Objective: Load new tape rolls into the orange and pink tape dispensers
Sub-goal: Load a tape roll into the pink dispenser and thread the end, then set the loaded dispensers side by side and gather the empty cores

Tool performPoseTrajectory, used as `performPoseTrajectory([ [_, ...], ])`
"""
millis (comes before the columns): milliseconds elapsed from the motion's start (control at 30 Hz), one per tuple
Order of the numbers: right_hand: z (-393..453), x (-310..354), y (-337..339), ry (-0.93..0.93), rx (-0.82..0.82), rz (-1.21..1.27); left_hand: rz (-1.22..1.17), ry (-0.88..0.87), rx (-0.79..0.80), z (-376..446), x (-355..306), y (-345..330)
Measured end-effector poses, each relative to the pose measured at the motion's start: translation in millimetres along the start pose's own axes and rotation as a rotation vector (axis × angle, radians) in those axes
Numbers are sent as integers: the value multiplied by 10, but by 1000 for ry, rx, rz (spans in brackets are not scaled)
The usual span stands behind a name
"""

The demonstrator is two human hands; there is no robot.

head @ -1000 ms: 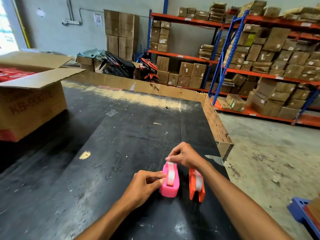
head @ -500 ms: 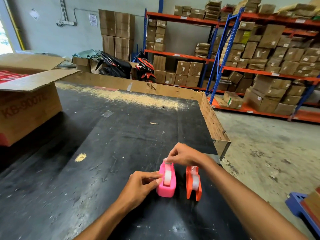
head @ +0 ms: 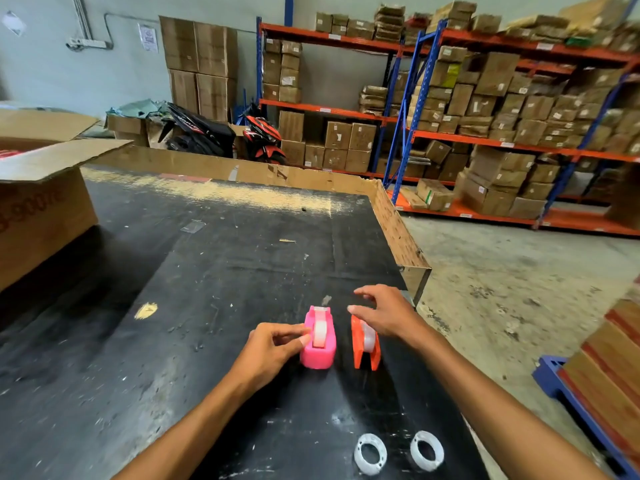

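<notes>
Both hands work near the right edge of the black table (head: 207, 271), about halfway up it. Left hand (head: 273, 348) rests against the left side of the pink dispenser (head: 318, 341), its thumb and forefinger pinched lightly on the dispenser's wall beside the white tape roll (head: 320, 330) seated in it; the other fingers are curled under. Right hand (head: 384, 313) hovers spread and empty, fingers fanned wide, above the far end of the orange dispenser (head: 364, 342); whether it touches the dispenser I cannot tell. A clear roll (head: 369, 337) sits in the orange dispenser's slot.

Nearest the camera, close to the near edge of the table, two hollow white rings (head: 370, 453) (head: 427, 450) lie flat side by side, apart from each other and well apart from the dispensers. The two dispensers stand upright just beside each other, pink on the left and orange on the right, both pointing away from the person.

Farther up the table, a yellowish scuff (head: 146, 310) marks the surface to the left, and a pale worn band runs along the far edge. An open cardboard box (head: 41, 216) with red lettering sits at the left edge, its flap folded outward. A cardboard rim (head: 398, 230) lines the far and right edges of the table.

Beyond the table, a red and black motorbike (head: 261, 138) is parked by stacked cartons, and orange and blue shelves (head: 485, 140) packed with boxes fill the right side of the room.
</notes>
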State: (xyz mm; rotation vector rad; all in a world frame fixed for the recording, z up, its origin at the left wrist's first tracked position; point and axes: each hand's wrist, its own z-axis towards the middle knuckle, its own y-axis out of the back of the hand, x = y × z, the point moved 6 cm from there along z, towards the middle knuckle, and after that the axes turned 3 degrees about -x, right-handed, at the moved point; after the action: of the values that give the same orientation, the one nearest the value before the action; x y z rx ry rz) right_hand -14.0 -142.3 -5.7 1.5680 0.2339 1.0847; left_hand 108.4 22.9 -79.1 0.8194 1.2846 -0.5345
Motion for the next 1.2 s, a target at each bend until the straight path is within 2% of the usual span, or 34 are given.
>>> performPoseTrajectory([
  [167, -304, -87, 146, -2, -47, 1, 46, -19, 48, -46, -57, -21],
  [267, -499, -123, 274, 0, -63, -15, 124, -48, -59, -88, -173, 50],
  [367, -753, -175, 370, -49, -36, -11, 212, -180, -177, -213, -365, 91],
  [433, -937, -233, 382, -87, 40, -59, 272, -292, -164, -342, -499, -6],
  [500, -1140, -293, 358, -137, 166, -108, 345, -371, -41, -491, -598, -203],
  [633, -1520, -429, 235, -226, 399, -199, 473, -358, 404, -774, -557, -701],
  [700, -1635, -458, 155, -227, 429, -233, 621, -375, 521, -861, -470, -860],
  [767, -1682, -447, 94, -184, 385, -257, 768, -451, 564, -916, -417, -950],
  [833, -1688, -406, 37, -148, 333, -259, 790, -515, 558, -945, -415, -959],
  [933, -1630, -252, -57, -98, 291, -261, 778, -513, 506, -922, -418, -782],
  [1200, -1143, 635, -516, 142, 298, -182, 810, -260, 140, -654, -215, 364],
])
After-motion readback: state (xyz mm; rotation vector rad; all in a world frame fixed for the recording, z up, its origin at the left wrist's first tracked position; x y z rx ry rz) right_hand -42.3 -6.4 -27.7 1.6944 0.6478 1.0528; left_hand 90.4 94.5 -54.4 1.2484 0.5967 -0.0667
